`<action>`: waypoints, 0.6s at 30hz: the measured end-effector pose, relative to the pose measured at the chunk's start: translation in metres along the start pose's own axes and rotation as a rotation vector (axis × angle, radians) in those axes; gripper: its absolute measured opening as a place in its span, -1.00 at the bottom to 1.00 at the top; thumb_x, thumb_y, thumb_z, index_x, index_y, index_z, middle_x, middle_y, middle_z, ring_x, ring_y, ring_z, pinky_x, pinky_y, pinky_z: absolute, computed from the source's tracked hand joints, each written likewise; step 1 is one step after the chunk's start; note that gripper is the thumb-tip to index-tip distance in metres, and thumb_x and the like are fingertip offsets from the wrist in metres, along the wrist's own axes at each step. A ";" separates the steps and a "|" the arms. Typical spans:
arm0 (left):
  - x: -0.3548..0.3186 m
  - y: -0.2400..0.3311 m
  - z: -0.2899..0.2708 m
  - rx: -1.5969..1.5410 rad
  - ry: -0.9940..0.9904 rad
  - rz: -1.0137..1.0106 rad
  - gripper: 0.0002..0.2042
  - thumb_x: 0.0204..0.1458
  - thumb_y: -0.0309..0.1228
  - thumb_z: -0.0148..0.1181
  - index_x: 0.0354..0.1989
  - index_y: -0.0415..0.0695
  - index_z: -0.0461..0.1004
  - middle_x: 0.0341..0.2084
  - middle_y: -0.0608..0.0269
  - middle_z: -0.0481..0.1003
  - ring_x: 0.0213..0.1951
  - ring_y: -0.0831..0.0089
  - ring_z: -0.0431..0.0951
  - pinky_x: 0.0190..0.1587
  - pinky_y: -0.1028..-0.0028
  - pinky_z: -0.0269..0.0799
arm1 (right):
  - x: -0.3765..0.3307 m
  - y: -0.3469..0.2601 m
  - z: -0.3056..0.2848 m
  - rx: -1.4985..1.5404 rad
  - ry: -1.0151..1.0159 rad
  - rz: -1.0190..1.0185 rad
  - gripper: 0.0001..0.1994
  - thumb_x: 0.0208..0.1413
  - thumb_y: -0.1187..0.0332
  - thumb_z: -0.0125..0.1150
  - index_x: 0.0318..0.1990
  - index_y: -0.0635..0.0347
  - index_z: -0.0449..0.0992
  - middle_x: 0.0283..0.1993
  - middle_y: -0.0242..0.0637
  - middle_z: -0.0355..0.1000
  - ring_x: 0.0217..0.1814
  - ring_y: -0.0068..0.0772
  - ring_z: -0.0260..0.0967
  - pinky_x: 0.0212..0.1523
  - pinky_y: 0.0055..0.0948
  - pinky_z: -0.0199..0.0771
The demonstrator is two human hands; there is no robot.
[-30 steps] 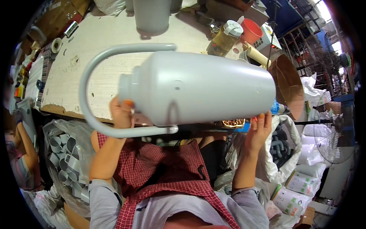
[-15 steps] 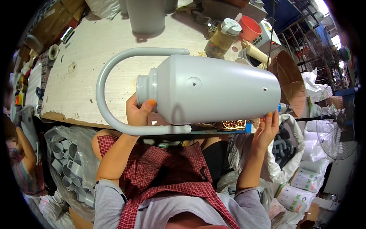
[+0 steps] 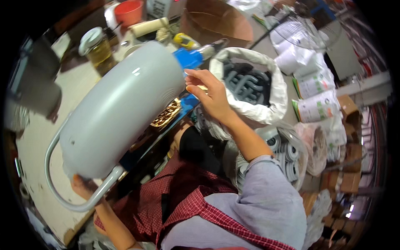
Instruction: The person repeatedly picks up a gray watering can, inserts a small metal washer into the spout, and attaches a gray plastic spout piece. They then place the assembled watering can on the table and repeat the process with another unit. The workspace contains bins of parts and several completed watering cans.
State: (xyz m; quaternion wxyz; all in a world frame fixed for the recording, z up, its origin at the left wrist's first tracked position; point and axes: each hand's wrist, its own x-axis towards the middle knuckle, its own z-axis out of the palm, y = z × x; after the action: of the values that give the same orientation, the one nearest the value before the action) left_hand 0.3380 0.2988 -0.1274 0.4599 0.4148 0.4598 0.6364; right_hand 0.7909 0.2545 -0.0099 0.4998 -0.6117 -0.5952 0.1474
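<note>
A large grey plastic flask body lies slanted in front of me, its wide base toward the upper right. A curved grey handle loops around its neck end. My left hand is wrapped round the neck at the lower left, partly hidden by body and handle. Beside the base is my right hand, thumb and fingers apart, with nothing visible between them. Below the body, small gold-coloured screws lie in a tray at the table edge. Next to them is a blue object, partly covered.
Right of the table stands a white sack full of grey curved handles. A clear bag holds grey ring-shaped parts. On the table are a lidded jar, a red cup and a brown cardboard container. White packages are stacked farther right.
My view has swung right. The flask body has turned from level to slanted, its base now pointing up and right. My right hand's fingers have come away from the base.
</note>
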 end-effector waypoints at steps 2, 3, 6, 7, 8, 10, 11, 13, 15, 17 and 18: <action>0.003 0.006 -0.006 0.008 -0.031 0.011 -0.36 0.05 0.01 0.19 0.03 -0.38 0.29 -0.12 0.07 0.45 -0.08 0.32 0.47 -0.04 0.38 0.41 | -0.001 0.018 -0.046 -0.217 -0.013 0.063 -0.74 0.01 0.55 0.20 -0.09 0.28 0.51 -0.27 -0.25 0.47 -0.20 -0.46 0.47 -0.14 -0.52 0.44; 0.003 0.008 -0.007 0.008 -0.072 0.000 -0.39 0.07 0.00 0.16 0.03 -0.35 0.29 -0.13 0.09 0.44 -0.11 0.34 0.48 -0.06 0.40 0.42 | 0.000 0.034 -0.073 -0.316 0.045 0.063 -0.79 -0.05 0.55 0.24 -0.20 0.27 0.52 -0.29 -0.19 0.47 -0.26 -0.36 0.50 -0.19 -0.47 0.47; 0.004 0.012 0.002 -0.031 -0.086 -0.054 -0.41 0.09 0.01 0.13 0.02 -0.33 0.30 -0.16 0.11 0.45 -0.12 0.38 0.48 -0.07 0.44 0.41 | 0.001 0.101 -0.145 -0.991 -0.462 0.006 -0.72 -0.17 0.50 0.22 -0.20 0.12 0.54 -0.21 -0.31 0.48 -0.05 -0.23 0.43 -0.08 -0.24 0.43; 0.004 0.013 0.006 -0.040 -0.105 -0.073 -0.42 0.10 0.01 0.12 0.02 -0.32 0.30 -0.17 0.12 0.45 -0.13 0.40 0.48 -0.08 0.45 0.41 | -0.005 0.124 -0.150 -1.039 -0.618 -0.100 -0.72 -0.19 0.47 0.24 -0.21 0.10 0.54 -0.19 -0.31 0.48 -0.04 -0.21 0.42 -0.08 -0.21 0.42; 0.003 0.015 0.009 -0.045 -0.099 -0.085 -0.42 0.09 0.01 0.12 0.01 -0.33 0.31 -0.17 0.11 0.45 -0.13 0.40 0.48 -0.08 0.46 0.40 | -0.008 0.143 -0.154 -1.160 -0.780 -0.116 -0.72 -0.20 0.44 0.25 -0.23 0.08 0.54 -0.18 -0.32 0.47 -0.02 -0.20 0.40 -0.08 -0.18 0.40; 0.001 0.019 0.016 -0.075 -0.079 -0.109 -0.42 0.09 0.01 0.12 0.01 -0.33 0.31 -0.18 0.11 0.46 -0.13 0.41 0.48 -0.08 0.47 0.40 | -0.004 0.159 -0.172 -1.196 -0.758 -0.199 -0.71 -0.22 0.42 0.28 -0.22 0.06 0.53 -0.19 -0.30 0.46 -0.03 -0.18 0.39 -0.09 -0.16 0.40; 0.000 0.020 0.019 -0.089 -0.068 -0.076 -0.42 0.08 0.00 0.14 0.00 -0.34 0.31 -0.17 0.09 0.46 -0.14 0.39 0.49 -0.08 0.46 0.41 | -0.003 0.157 -0.177 -1.177 -0.769 -0.256 -0.70 -0.23 0.40 0.29 -0.22 0.05 0.52 -0.20 -0.29 0.46 -0.03 -0.17 0.39 -0.09 -0.15 0.39; -0.002 0.023 0.022 -0.024 -0.040 -0.022 -0.45 0.09 -0.02 0.13 0.00 -0.32 0.34 -0.17 0.12 0.47 -0.14 0.40 0.49 -0.08 0.45 0.39 | 0.002 0.137 -0.192 -1.195 -0.551 -0.112 -0.67 -0.19 0.38 0.29 -0.18 0.08 0.46 -0.23 -0.23 0.42 -0.08 -0.09 0.38 -0.11 -0.17 0.40; -0.003 0.023 0.023 -0.019 -0.054 -0.007 -0.47 0.10 -0.05 0.13 0.01 -0.31 0.35 -0.14 0.13 0.47 -0.08 0.37 0.47 0.04 0.39 0.32 | 0.006 0.104 -0.211 -1.072 -0.246 -0.032 -0.68 -0.16 0.40 0.29 -0.18 0.12 0.40 -0.27 -0.16 0.42 -0.14 -0.03 0.39 -0.15 -0.16 0.39; -0.001 0.018 0.023 -0.097 -0.019 -0.026 -0.48 0.10 -0.07 0.13 0.01 -0.32 0.34 -0.13 0.13 0.47 -0.08 0.38 0.47 0.02 0.40 0.34 | 0.007 0.069 -0.219 -0.865 -0.031 0.114 -0.69 -0.10 0.44 0.26 -0.16 0.16 0.36 -0.31 -0.08 0.44 -0.23 0.01 0.43 -0.23 -0.20 0.39; -0.002 0.014 0.022 -0.174 -0.071 -0.019 -0.48 0.10 -0.08 0.14 0.01 -0.32 0.34 -0.12 0.13 0.46 -0.07 0.38 0.47 0.02 0.40 0.35 | 0.005 0.055 -0.213 -0.773 0.000 0.040 -0.68 -0.09 0.44 0.26 -0.13 0.17 0.37 -0.31 -0.09 0.45 -0.25 -0.01 0.44 -0.24 -0.23 0.39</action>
State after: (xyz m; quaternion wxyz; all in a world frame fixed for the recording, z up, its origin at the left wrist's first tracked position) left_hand 0.3565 0.2996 -0.1091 0.5161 0.3912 0.3900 0.6547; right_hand 0.9894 0.1773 0.0463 0.2292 -0.7665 -0.5949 -0.0782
